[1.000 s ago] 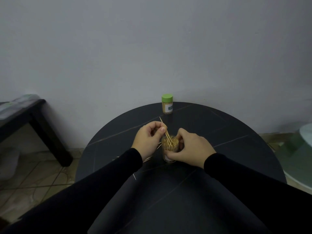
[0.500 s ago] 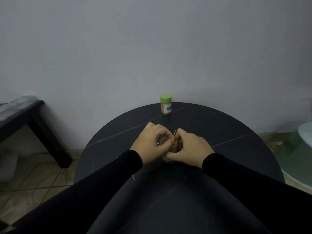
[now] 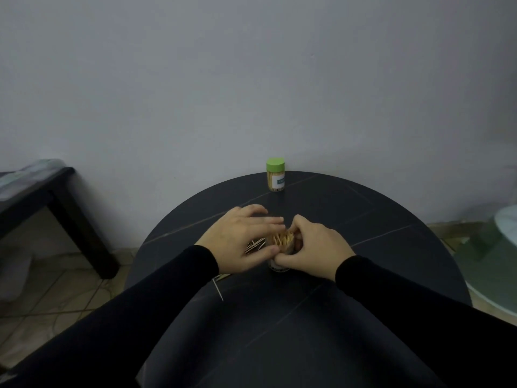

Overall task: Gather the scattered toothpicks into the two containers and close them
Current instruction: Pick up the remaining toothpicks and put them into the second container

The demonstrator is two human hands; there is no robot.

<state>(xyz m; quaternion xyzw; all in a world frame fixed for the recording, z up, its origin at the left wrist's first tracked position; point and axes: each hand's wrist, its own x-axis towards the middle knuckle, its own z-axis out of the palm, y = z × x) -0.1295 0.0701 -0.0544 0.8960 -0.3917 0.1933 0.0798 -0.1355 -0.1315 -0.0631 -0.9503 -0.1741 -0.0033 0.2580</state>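
Step in hand, by my reading: filling the second container; the first, a small clear jar with a green screw lid (image 3: 275, 175), stands closed at the 12 o'clock edge of the round black bench (image 3: 363, 219). The open clear plastic jar (image 3: 279, 266), packed with pale wooden toothpicks (image 3: 283, 238) standing on end, sits near bench centre. Right hand (image 3: 314, 246) is curled round the jar from its 3 o'clock side, thumb and fingers wrapped on the wall, steadying it. Left hand (image 3: 242, 242) lies at the jar's 9 o'clock, palm down, fingers straight and spread, fingertips reaching over the jar mouth; it pinches nothing visible. Motion blur on its fingers. A small cluster of loose toothpicks (image 3: 255, 245) lies on the bench beneath the left palm, and a single stray toothpick (image 3: 217, 289) lies at 7 o'clock near the left sleeve (image 3: 167, 298). Second lid not in view. Next move likely calls for a fine pinch on the loose cluster, aligning the sticks lengthwise before dropping them in; the jar looks nearly full, so entry will be tight.
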